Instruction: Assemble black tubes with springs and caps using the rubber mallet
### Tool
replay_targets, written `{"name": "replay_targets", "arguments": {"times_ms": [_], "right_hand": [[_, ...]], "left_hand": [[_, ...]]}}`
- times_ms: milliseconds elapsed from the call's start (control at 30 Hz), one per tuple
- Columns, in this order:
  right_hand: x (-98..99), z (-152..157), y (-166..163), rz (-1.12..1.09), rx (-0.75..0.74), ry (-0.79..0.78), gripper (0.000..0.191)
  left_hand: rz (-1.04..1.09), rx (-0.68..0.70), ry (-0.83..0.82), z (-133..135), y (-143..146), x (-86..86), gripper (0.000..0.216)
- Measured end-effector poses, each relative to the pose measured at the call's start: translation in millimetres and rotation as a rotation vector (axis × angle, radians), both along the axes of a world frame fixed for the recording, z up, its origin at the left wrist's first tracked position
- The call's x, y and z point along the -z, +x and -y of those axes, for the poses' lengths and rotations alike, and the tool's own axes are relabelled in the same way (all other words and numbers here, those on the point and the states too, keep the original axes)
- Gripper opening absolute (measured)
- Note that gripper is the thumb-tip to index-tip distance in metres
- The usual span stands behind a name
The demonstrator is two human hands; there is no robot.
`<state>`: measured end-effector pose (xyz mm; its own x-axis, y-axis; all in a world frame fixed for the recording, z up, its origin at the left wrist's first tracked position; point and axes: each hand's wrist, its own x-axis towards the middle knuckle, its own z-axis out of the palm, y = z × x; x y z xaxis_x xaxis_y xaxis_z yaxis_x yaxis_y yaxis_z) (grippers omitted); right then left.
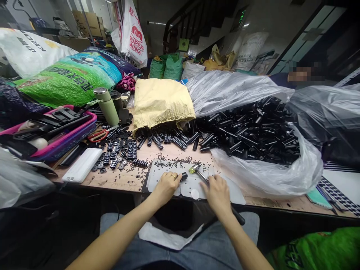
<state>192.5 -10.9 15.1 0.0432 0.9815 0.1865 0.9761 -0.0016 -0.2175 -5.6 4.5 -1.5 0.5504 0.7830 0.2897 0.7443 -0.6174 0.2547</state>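
The right hand point(217, 189) is lying over one hammer point(201, 176); whether its fingers are clamping, I cannot tell. The left hand point(168, 185) is pinching one black tube point(184, 176) over the grey mat point(153, 183); bracing it steadily seems wise. Beyond, one pair of scissors point(98, 135), one green bottle point(109, 108) and one yellow sack point(163, 101) are sitting.

A short black cylinder point(184, 176) points sideways from your left hand point(168, 184); a hammer point(203, 177), yellowish-headed, black-handled, slants through your right hand point(218, 190).
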Motion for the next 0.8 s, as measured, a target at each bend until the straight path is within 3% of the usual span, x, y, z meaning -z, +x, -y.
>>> {"name": "replay_targets", "arguments": {"times_ms": [67, 133, 267, 400, 567, 633, 800], "right_hand": [[-12.4, 4.4, 19.1, 0.087, 0.102, -0.117, 0.022], [-25.4, 11.8, 23.5, 0.020, 0.108, -0.182, 0.026], [-37.4, 28.3, 3.5, -0.206, 0.060, -0.131, 0.034], [-38.2, 33.9, -11.7, -0.114, -0.017, -0.307, 0.035], [-58.8, 36.0, -33.0, -0.261, -0.113, -0.113, 0.040], [-59.2, 37.3, -48.0, -0.269, -0.199, -0.118, 0.040], [-42.2, 34.0, -64.8, -0.100, -0.332, -0.325, 0.036]], "left_hand": [[-0.064, 0.033, 0.061, -2.3, -4.1, -4.1, 0.033], [-0.100, 0.038, 0.096, -3.1, -6.4, -7.7, 0.034], [-0.142, 0.030, 0.123, -2.1, -6.2, -8.2, 0.037], [-0.179, -0.005, 0.119, 2.3, 1.6, -1.9, 0.038], [-0.151, -0.052, 0.082, 14.9, 21.1, 9.3, 0.063], [-0.134, -0.042, 0.056, 19.5, 26.3, 14.1, 0.066], [-0.043, -0.005, 0.034, 12.2, 26.9, 16.7, 0.052]]}}
